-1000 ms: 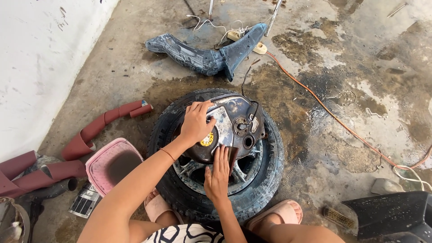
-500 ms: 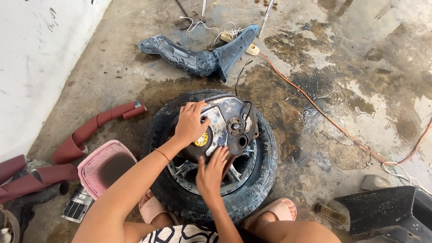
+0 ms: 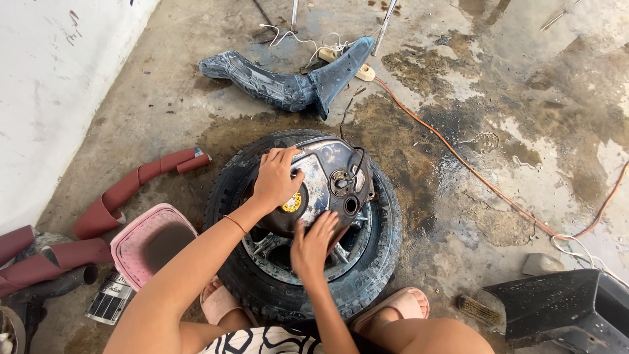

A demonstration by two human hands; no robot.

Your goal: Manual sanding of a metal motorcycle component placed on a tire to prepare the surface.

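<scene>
A dark, worn metal tank (image 3: 331, 164) with a round yellow sticker (image 3: 293, 202) and a black wire lies on top of a wheel with a black tyre (image 3: 386, 219) flat on the concrete floor. My left hand (image 3: 275, 180) is laid over the tank's upper left side, fingers curled onto it. At the tank's near edge my right hand (image 3: 311, 246) presses down with its fingers spread. I cannot tell whether anything lies under either palm. I squat right behind the tyre, with pink sandals (image 3: 401, 305) on my feet.
A pink tub (image 3: 154, 242) and red-brown rolls (image 3: 131, 187) lie left of the tyre by a white wall (image 3: 52, 78). A blue body panel (image 3: 282, 85) lies beyond. An orange cable (image 3: 458, 164) crosses the stained wet floor. A black panel (image 3: 563, 305) and a brush (image 3: 478, 309) sit at the right.
Both hands stay on the tank in nearly the same places. The view has drifted a little.
</scene>
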